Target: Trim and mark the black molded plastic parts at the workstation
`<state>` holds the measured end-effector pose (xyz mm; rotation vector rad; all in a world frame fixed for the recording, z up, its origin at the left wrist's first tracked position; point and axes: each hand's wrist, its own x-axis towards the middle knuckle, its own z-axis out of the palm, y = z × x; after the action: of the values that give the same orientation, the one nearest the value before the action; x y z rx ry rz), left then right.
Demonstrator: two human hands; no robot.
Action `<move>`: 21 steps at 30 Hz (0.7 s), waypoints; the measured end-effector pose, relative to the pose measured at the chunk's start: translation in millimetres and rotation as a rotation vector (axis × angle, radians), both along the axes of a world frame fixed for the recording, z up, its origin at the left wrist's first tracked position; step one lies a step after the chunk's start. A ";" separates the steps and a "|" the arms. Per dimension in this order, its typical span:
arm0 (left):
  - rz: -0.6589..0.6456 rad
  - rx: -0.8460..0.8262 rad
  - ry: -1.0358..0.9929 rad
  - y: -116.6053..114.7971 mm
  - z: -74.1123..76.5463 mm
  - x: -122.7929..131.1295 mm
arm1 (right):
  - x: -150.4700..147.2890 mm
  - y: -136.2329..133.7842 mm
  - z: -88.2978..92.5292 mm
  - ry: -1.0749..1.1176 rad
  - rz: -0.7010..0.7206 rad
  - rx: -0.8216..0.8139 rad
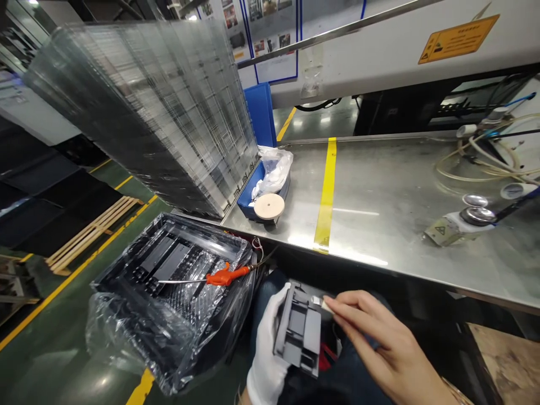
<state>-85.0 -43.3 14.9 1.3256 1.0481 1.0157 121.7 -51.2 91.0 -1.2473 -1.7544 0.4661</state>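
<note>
Down at your lap, below the bench edge, your gloved left hand (265,351) grips a gray plastic part (298,332), its white fingers closed around the lower side. Your bare right hand (379,343) reaches in from the side, fingers (346,318) stretched out, their tips at a small silvery piece (317,301) on the part's top edge; whether they pinch it or only touch it, you cannot tell. Just left of your hands sits a black tray (169,264) wrapped in clear plastic, with an orange air gun (228,275) lying across it. Beyond, on the steel bench (371,225), yellow tape (325,194) runs across, and a blue bin (248,205) holds a white bag (274,174), a pale round disc (269,206) at its front edge. A tall stack of clear sheets (139,118) stands at the bench's left end.
</note>
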 end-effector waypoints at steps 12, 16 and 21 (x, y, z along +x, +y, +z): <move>-0.034 0.327 0.286 7.6 28.9 -14.0 | 13.6 0.8 0.6 0.027 -0.038 -0.118; -0.178 0.212 0.199 12.4 44.0 -11.8 | 12.5 3.8 0.6 0.245 0.014 -0.528; -0.235 0.180 0.078 9.4 42.0 -15.2 | 0.9 8.7 2.9 0.404 0.153 -0.766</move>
<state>-100.2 -33.9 56.9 1.6054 0.8486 0.9022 122.6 -42.5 94.0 -1.3882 -1.3530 1.4686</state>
